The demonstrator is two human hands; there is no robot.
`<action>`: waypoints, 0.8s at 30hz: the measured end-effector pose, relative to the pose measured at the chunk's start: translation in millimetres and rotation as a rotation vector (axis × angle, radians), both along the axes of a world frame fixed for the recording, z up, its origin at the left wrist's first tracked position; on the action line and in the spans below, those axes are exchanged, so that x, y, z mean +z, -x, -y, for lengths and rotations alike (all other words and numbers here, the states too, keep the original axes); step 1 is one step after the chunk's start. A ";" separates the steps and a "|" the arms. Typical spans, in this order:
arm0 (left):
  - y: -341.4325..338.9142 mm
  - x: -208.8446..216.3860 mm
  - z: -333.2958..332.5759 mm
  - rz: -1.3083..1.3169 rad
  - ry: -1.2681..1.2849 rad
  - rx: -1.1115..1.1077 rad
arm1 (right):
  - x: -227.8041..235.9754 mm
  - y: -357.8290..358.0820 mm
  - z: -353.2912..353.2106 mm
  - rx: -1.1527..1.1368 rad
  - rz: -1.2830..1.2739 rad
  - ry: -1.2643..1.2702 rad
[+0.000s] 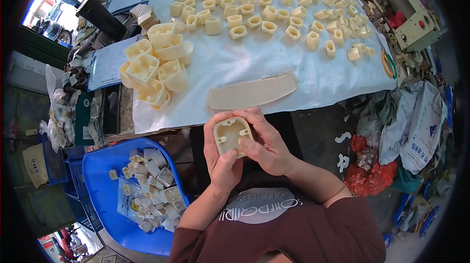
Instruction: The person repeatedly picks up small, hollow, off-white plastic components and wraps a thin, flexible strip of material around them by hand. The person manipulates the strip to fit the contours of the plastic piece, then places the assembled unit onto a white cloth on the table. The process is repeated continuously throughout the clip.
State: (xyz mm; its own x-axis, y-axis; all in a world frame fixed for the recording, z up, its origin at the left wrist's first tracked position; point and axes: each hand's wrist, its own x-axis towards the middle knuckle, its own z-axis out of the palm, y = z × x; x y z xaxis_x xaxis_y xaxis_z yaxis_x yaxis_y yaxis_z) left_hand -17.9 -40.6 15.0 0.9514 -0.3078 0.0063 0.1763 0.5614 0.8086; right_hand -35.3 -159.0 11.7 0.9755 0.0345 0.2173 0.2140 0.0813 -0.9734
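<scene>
Between my two hands, in front of my chest, is a cream plastic housing [230,130], square with rounded corners, its hollow side with small screw posts facing up. My left hand [219,157] wraps its left side, thumb at the lower rim. My right hand [267,148] closes round the right side, thumb over the lower right inner edge. Just beyond them, on the white-covered table [181,108], lies a flat beige strip [252,90]. To the left of the strip, larger cream housings [143,68] are heaped together.
Many small cream plastic parts [237,32] spread over the far table. A blue tub [98,184] of pale pieces stands at lower left. White sacks [413,131] and red bags [374,179] are on the right. A black cylinder [100,16] and a grey control box [418,30] flank the table.
</scene>
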 end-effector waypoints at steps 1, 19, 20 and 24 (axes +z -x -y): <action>0.3 -2.7 0.2 0.010 -0.002 -0.004 | -2.1 0.5 0.7 0.017 -0.018 -0.038; -2.5 -23.3 -19.1 -0.170 0.106 -0.218 | -13.7 2.1 12.4 0.019 0.187 0.429; -3.8 -22.6 -20.1 -0.208 0.144 -0.235 | -14.9 2.1 12.8 0.037 0.180 0.390; -11.5 -12.4 -21.1 -0.397 0.203 -0.276 | -17.3 1.8 13.2 0.119 0.259 0.424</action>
State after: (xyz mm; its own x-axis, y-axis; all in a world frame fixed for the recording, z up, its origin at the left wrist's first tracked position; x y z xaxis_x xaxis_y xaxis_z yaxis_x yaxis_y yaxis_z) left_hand -6.3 -19.6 2.7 0.7761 -0.5777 -0.2529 0.6110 0.5892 0.5288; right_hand -37.1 -172.2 -5.5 0.8755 0.2794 0.3943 0.4658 -0.2705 -0.8425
